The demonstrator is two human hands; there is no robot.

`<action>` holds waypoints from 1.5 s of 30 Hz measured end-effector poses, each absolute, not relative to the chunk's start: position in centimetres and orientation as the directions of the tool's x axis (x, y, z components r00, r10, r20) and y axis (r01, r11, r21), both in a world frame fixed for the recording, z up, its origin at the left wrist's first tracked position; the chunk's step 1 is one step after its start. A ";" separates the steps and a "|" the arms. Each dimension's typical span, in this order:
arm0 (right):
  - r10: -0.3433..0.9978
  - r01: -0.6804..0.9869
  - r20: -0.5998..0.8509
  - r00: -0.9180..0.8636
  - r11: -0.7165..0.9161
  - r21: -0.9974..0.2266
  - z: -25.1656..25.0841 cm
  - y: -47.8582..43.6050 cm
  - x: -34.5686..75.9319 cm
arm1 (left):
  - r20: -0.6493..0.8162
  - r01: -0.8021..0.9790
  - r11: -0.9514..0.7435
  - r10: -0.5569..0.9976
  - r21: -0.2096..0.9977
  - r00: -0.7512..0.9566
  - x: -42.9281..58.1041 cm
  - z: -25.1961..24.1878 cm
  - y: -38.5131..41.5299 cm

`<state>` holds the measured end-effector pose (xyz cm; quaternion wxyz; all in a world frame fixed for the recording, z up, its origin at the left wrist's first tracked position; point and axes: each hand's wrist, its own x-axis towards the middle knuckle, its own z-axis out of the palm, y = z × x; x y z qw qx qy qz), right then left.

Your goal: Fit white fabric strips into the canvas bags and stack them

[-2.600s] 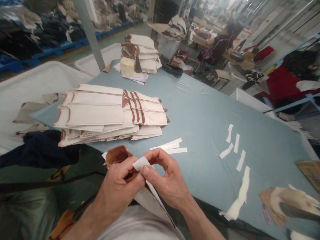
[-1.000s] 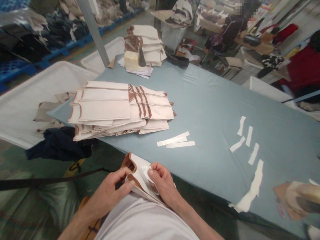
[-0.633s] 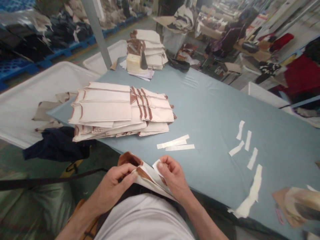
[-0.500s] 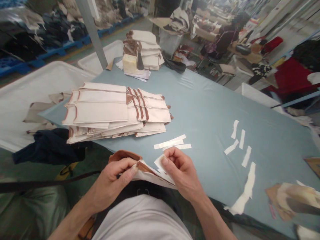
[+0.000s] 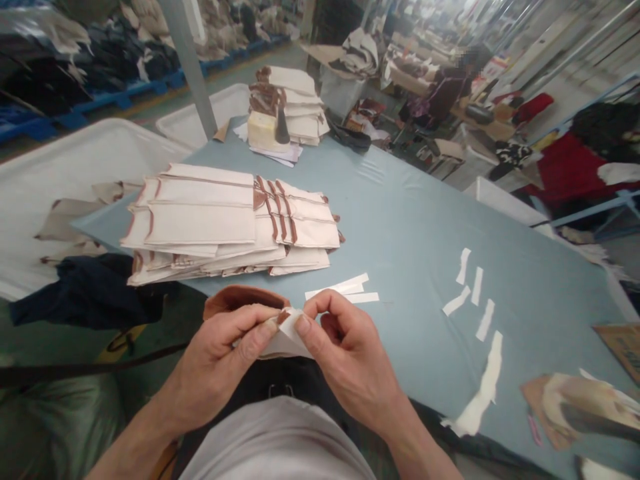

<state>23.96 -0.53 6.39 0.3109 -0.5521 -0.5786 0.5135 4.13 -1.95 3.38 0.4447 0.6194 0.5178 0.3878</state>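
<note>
Near the table's front edge, my left hand [image 5: 227,357] is closed on a cream fabric piece with brown trim [image 5: 285,343]. Part of a brown strap or band [image 5: 245,295] from it curves up behind my left fingers. My right hand [image 5: 343,350] pinches a white strip [image 5: 290,325] against the brown-trimmed edge, its thumb close to my left thumb. Just beyond my right hand, several white strips [image 5: 345,288] lie overlapping on the table. My fingers hide much of the fabric piece.
A stack of cream, brown-edged fabric pieces [image 5: 200,220] covers the table's left side, with another stack [image 5: 300,100] at the back. Loose white strips [image 5: 477,287] and a longer torn strip [image 5: 483,390] lie to the right. White bins [image 5: 115,143] stand left. A person [image 5: 440,87] sits far back.
My right hand has moved left with the white strip, bringing it onto the brown-trimmed edge by my left thumb. The view has shifted slightly.
</note>
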 end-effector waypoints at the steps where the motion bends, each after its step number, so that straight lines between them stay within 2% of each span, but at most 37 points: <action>1: 0.958 0.339 -0.208 -0.196 -0.133 -0.931 6.4 -0.5 23.9 | 0.013 0.293 -0.063 0.986 0.954 0.168 4.0 3.3 -2.0; 5: 0.965 0.377 -0.189 -0.183 -0.109 -0.920 6.5 -0.7 23.6 | -0.005 0.280 -0.043 0.985 0.959 0.170 3.8 3.1 -2.2; 9: 0.983 0.373 -0.109 -0.151 -0.046 -0.927 6.5 -0.9 23.1 | -0.038 0.245 0.000 0.988 0.969 0.152 3.5 2.9 -2.5; 15: 0.992 0.373 -0.009 -0.128 0.040 -0.927 6.5 -1.2 22.7 | -0.095 0.017 0.094 0.979 0.995 0.182 3.1 1.2 -2.9; 24: 0.973 0.532 0.205 -0.102 0.228 -0.816 5.0 -1.9 22.2 | -0.183 -0.137 0.193 0.979 0.972 0.084 4.2 0.9 -2.7; 27: 0.963 0.563 0.245 -0.109 0.263 -0.783 4.7 -2.3 22.0 | -0.183 -0.126 0.188 0.982 0.974 0.046 4.2 0.5 -2.7; 32: 0.943 0.597 0.311 -0.118 0.318 -0.737 4.0 -2.8 22.1 | -0.174 -0.103 0.184 0.980 0.977 0.100 4.0 -0.8 -3.3; 36: 0.944 0.598 0.306 -0.124 0.318 -0.736 3.5 -3.1 22.2 | -0.145 0.005 0.144 0.988 0.990 0.045 4.7 -0.2 -3.2; 39: 0.956 0.559 0.279 -0.093 0.282 -0.780 3.3 -3.1 22.2 | -0.100 0.111 0.099 0.995 0.989 0.001 5.6 1.3 -2.8; 45: 0.999 0.363 -0.025 -0.035 -0.010 -0.932 3.0 -2.8 22.4 | -0.074 0.241 0.080 0.997 0.967 -0.036 6.9 3.0 -2.7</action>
